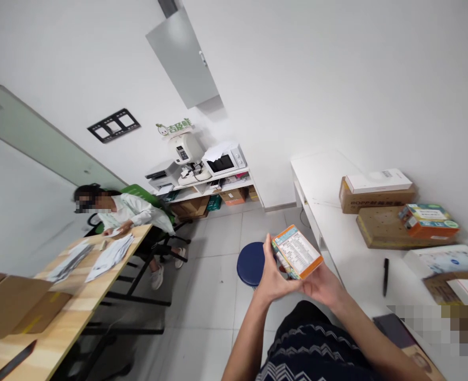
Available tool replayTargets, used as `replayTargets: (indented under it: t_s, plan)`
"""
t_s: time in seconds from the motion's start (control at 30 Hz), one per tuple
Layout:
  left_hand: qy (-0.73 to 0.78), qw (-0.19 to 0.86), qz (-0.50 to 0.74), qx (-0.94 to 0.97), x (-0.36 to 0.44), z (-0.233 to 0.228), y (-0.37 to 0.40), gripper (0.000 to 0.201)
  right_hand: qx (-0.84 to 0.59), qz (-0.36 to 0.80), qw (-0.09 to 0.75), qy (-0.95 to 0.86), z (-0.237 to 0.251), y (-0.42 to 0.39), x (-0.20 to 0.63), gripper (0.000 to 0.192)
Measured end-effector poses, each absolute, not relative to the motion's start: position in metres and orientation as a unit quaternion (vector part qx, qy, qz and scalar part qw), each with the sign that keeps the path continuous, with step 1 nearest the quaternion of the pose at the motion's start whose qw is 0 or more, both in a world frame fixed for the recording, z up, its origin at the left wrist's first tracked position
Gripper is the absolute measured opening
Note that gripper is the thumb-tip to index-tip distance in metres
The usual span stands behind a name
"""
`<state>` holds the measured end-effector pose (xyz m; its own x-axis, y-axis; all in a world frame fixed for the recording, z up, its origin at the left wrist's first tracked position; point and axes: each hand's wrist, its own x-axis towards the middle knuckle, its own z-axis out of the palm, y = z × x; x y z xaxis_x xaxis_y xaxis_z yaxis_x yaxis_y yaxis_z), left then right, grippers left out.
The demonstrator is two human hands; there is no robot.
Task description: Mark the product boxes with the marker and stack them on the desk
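Note:
A small orange and blue carton with a white panel of fine print is held up in front of my body. My left hand grips its left side, the thumb along the lower edge. Beneath its lower right side is my right hand, whose fingers are mostly hidden by the carton. A similar orange and green carton lies on the white table to the right. On the same table, nearer to me, lies a black pen.
Cardboard boxes and a tissue pack stand on the right table. A blue stool is just beyond my hands. At left, a seated person handles papers at a wooden table. A microwave sits on the back shelf.

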<state>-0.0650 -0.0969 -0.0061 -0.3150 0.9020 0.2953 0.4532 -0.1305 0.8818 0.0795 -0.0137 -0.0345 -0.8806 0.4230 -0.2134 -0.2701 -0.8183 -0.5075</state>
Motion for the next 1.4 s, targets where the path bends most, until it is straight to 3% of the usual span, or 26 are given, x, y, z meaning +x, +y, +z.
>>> replayTargets:
  t_s: [0.23,0.43,0.7,0.83,0.93,1.13,1.3,1.4]
  plan:
    - [0.702,0.121,0.368,0.598,-0.061,0.02,-0.091,0.113,-0.325,0.781,0.34,-0.41,-0.024,0.004,0.103,0.062]
    - [0.693,0.143,0.307,0.637,-0.042,0.027,-0.09,0.111,-0.323,0.62,0.325,-0.637,-0.011,-0.009,0.11,0.078]
    - [0.601,0.291,0.489,0.562,-0.042,0.011,-0.091,0.127,-0.315,0.752,0.374,-0.442,-0.012,-0.013,0.12,0.07]
    - [0.502,0.443,0.625,0.402,-0.044,0.004,-0.095,0.101,-0.291,0.784,0.381,-0.395,-0.009,-0.014,0.117,0.071]
    - [0.479,0.507,0.653,0.296,-0.046,0.009,-0.096,0.083,-0.287,0.79,0.373,-0.393,-0.009,-0.014,0.111,0.072]
    - [0.475,0.556,0.652,0.201,-0.048,0.023,-0.095,0.065,-0.268,0.802,0.341,-0.41,-0.019,-0.016,0.104,0.075]
    - [0.508,0.513,0.664,0.195,-0.047,0.019,-0.092,0.051,-0.237,0.787,0.347,-0.453,-0.03,-0.017,0.106,0.077]
    - [0.529,0.49,0.665,0.196,-0.05,0.013,-0.088,0.051,-0.323,0.724,0.343,-0.504,-0.049,-0.013,0.118,0.066]
